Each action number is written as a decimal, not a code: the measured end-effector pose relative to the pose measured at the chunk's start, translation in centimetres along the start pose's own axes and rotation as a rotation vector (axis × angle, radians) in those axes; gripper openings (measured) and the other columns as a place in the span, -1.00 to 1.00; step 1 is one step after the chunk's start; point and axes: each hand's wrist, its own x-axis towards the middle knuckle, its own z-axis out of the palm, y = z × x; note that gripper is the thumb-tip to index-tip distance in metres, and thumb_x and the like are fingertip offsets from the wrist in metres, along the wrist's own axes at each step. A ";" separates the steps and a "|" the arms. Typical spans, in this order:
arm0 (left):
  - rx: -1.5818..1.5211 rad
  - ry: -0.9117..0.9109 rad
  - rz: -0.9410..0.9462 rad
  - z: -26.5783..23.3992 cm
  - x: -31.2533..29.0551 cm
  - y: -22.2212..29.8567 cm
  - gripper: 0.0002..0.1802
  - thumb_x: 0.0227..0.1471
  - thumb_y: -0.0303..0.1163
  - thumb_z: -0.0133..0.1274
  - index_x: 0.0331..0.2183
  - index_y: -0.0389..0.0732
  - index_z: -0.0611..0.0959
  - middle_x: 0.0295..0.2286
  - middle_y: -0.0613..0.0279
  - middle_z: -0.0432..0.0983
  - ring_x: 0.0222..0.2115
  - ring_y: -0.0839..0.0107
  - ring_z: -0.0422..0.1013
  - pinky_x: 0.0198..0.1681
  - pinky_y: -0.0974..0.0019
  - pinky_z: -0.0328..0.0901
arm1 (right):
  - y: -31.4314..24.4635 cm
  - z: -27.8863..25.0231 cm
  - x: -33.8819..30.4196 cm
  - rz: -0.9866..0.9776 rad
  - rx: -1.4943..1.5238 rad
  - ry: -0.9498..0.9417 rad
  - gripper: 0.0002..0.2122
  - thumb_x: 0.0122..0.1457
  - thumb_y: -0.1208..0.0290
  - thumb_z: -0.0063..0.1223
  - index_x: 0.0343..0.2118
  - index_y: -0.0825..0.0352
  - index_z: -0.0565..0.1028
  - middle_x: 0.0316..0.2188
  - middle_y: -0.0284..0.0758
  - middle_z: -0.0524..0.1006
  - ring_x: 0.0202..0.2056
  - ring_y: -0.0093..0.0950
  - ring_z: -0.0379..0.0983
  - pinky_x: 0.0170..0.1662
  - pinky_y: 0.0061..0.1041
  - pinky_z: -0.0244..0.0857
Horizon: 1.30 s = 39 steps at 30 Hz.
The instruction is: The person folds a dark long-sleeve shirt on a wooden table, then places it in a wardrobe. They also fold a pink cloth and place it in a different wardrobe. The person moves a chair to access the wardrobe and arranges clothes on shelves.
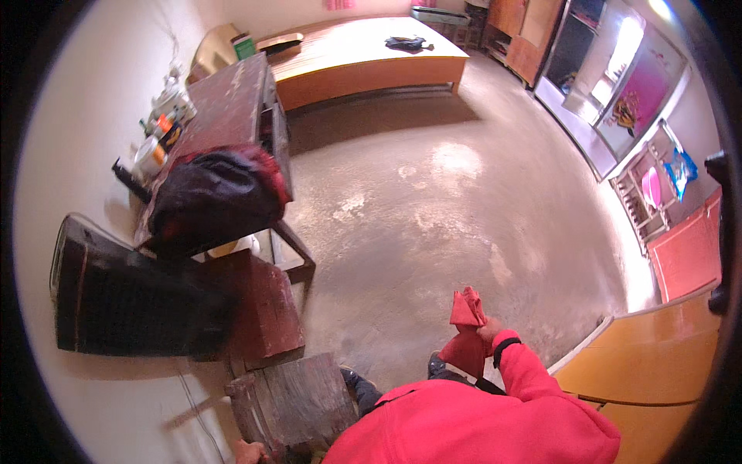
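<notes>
Head view: red cloth (pixel 465 354) clutched in right hand (pixel 488 331), bunched above the fist and hanging below it, out over the grey floor (pixel 386 271), ahead of the body. Left hand (pixel 249 453) partly cut off at lower edge, close by worn wooden stool (pixel 297 402); cannot tell whether gripping. Farther left, dark garment (pixel 216 193) heaped on long reddish-brown table (pixel 224 100).

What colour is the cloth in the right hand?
The cloth is a dull red; the head view shows it best.
</notes>
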 end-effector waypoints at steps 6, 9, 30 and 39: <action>-0.159 -0.166 -0.188 7.3 -8.8 17.5 -0.83 -0.40 -0.46 0.03 -0.71 -0.42 0.53 -0.69 0.04 0.45 -0.70 0.32 0.39 -0.65 0.28 0.25 | 14.0 -4.4 -0.5 0.057 0.247 0.082 -0.69 -0.17 0.21 0.06 -0.32 0.22 0.50 -0.40 -0.11 0.51 -0.27 -0.17 0.43 -0.22 -0.36 0.27; -0.347 -0.260 -0.095 7.1 -11.2 24.2 -0.87 -0.36 -0.61 -0.05 -0.79 -0.42 0.41 -0.82 0.11 0.31 -0.81 0.29 0.32 -0.72 0.25 0.28 | 17.9 -6.3 -0.4 0.232 0.229 0.166 -0.72 -0.16 0.32 0.07 -0.31 0.25 0.51 -0.40 -0.17 0.52 -0.27 -0.27 0.44 -0.21 -0.40 0.27; -0.053 -0.349 0.217 11.7 -5.2 62.0 -0.79 -0.36 -0.46 0.10 -0.64 -0.43 0.49 -0.70 0.05 0.43 -0.69 0.32 0.40 -0.62 0.26 0.28 | 11.2 -31.3 19.8 0.245 0.304 0.247 -0.65 -0.09 0.16 -0.01 -0.24 0.23 0.46 -0.29 -0.12 0.48 -0.18 -0.15 0.38 -0.18 -0.35 0.24; 0.013 -0.310 0.330 14.2 -0.3 84.3 -0.73 -0.38 -0.38 0.15 -0.62 -0.41 0.50 -0.71 0.02 0.43 -0.67 0.34 0.41 -0.59 0.24 0.28 | 18.3 -40.8 30.9 0.566 0.216 0.228 -0.60 -0.11 0.04 0.01 -0.29 0.24 0.49 -0.32 -0.07 0.48 -0.20 -0.14 0.39 -0.18 -0.29 0.26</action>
